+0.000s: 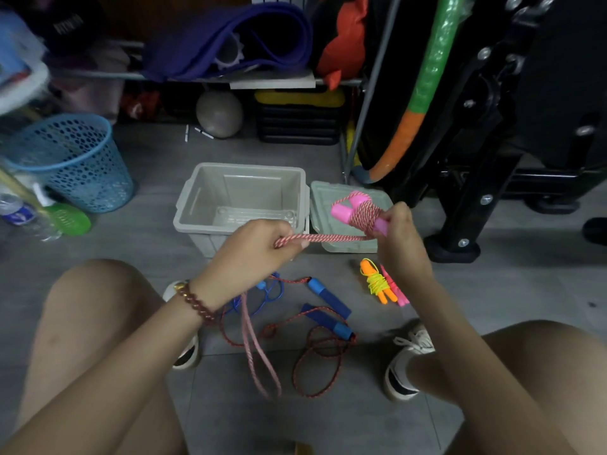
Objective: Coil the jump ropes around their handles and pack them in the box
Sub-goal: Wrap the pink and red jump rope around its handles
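Pink handles (353, 210) sat in the right hand (399, 231), fingers curled round them, at 3 o'clock of the box (241, 198). Left hand (253, 254) pinched the rope (323, 238) taut; I'd feed it tight, wraps side by side.

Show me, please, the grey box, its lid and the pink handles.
grey box (197, 201), head view, on its inner left wall.
lid (322, 193), head view, on its bare top-left corner.
pink handles (341, 213), head view, on the end of one handle.

pink-handled rope (361, 213) half coiled, open grey box (241, 205) on floor
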### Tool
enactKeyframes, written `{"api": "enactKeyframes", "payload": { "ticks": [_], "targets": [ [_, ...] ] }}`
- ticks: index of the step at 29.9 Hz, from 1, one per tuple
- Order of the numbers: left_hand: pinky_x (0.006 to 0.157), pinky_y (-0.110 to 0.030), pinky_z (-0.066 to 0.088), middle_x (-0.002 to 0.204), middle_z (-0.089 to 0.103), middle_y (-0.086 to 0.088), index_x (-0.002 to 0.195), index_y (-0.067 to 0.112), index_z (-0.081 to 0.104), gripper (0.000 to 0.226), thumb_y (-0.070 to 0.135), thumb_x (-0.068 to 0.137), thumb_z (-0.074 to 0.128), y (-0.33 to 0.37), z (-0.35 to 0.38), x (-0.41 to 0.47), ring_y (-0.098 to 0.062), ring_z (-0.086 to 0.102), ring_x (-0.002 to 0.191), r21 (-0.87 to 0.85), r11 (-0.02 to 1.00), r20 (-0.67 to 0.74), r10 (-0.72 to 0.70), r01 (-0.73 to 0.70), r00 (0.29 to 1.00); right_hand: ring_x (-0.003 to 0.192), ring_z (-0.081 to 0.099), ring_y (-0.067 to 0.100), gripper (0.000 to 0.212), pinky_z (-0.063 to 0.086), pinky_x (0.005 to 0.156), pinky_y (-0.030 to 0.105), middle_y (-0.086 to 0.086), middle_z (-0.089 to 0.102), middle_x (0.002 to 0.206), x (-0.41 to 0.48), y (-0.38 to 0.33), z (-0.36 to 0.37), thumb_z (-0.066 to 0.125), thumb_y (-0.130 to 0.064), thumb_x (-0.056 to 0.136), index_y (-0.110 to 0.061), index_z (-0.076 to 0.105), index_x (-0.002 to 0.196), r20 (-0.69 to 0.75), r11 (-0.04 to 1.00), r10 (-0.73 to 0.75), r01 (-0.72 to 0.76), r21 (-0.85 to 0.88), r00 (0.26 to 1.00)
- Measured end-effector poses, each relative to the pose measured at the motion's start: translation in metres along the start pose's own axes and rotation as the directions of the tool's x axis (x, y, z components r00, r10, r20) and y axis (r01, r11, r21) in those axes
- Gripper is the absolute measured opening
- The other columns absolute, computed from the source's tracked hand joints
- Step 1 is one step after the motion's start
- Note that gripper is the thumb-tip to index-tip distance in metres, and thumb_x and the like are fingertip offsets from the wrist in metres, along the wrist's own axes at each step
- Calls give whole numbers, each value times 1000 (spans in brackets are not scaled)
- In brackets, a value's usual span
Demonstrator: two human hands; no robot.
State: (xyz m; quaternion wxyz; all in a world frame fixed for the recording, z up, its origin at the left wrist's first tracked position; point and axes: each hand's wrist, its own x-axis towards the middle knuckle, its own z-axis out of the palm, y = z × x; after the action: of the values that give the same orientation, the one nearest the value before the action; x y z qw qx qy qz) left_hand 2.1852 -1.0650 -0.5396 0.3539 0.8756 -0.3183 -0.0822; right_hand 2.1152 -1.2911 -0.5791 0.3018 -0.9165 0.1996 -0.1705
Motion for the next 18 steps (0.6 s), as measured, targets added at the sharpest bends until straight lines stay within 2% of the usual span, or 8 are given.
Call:
{"api": "enactKeyframes", "payload": {
  "ticks": [3, 5, 7, 9, 11, 13, 15, 18],
  "targets": [
    [52, -31, 36, 49, 45, 7, 61, 27, 51, 31, 51, 72, 67, 0, -7, 1, -4, 38, 46, -116, 993, -32, 27, -31, 999, 78, 50, 32, 21, 29, 60, 36, 12, 49, 90, -4, 10, 4, 47, 9, 85, -8, 38, 92, 108, 1000, 25, -26, 8, 994],
    [49, -26, 31, 46, 45, 13, 57, 27, 44, 37, 39, 72, 76, 3, -7, -2, -2, 36, 41, -97, 993, -57, 58, -63, 997, 72, 47, 27, 21, 24, 58, 33, 9, 49, 84, -8, 10, 7, 49, 9, 83, -8, 41, 92, 207, 999, -19, 28, -43, 978],
    [49, -23, 28, 46, 45, 17, 56, 29, 41, 40, 31, 73, 77, 7, -8, -5, -1, 38, 40, -93, 991, -103, 87, -97, 991, 72, 48, 24, 21, 26, 59, 28, 5, 50, 84, -15, 4, 7, 51, 4, 85, -13, 41, 92, 325, 990, -78, 112, -89, 943],
    [48, -25, 32, 48, 45, 14, 56, 25, 43, 39, 41, 71, 75, 7, -10, -2, 0, 38, 42, -160, 981, -169, 86, -113, 982, 75, 49, 17, 17, 31, 64, 24, -2, 49, 87, -26, -5, 5, 53, -4, 90, -16, 42, 94, 449, 979, -142, 191, -67, 882],
    [51, -31, 39, 51, 45, 9, 59, 26, 46, 37, 52, 66, 72, 3, -11, 4, -6, 41, 48, -229, 967, -233, 56, -111, 971, 74, 51, 12, 13, 30, 62, 16, -6, 49, 88, -38, -17, 1, 53, -9, 92, -17, 44, 98, 536, 960, -215, 277, -37, 816],
    [52, -27, 39, 51, 47, 9, 55, 33, 47, 33, 45, 67, 76, -2, -13, 9, -6, 41, 50, -254, 962, -279, 27, -101, 960, 74, 51, 10, 16, 31, 67, 9, -5, 53, 90, -49, -31, -3, 52, -9, 92, -16, 45, 104, 600, 928, -265, 370, -55, 755],
    [49, -22, 34, 49, 45, 10, 52, 30, 45, 38, 36, 68, 79, -6, -14, 13, -4, 37, 48, -241, 967, -309, 2, -80, 951, 80, 45, 9, 22, 28, 72, 4, -6, 53, 94, -59, -43, -5, 52, -6, 89, -16, 45, 107, 628, 911, -296, 411, -42, 720],
    [49, -23, 29, 47, 42, 7, 52, 23, 41, 43, 35, 68, 80, -15, -14, 19, -3, 33, 45, -168, 985, -328, -33, -24, 944, 81, 39, -2, 24, 31, 70, 7, -11, 46, 92, -67, -51, -5, 56, 0, 85, -15, 45, 101, 628, 896, -398, 431, 109, 669]
  ]
}}
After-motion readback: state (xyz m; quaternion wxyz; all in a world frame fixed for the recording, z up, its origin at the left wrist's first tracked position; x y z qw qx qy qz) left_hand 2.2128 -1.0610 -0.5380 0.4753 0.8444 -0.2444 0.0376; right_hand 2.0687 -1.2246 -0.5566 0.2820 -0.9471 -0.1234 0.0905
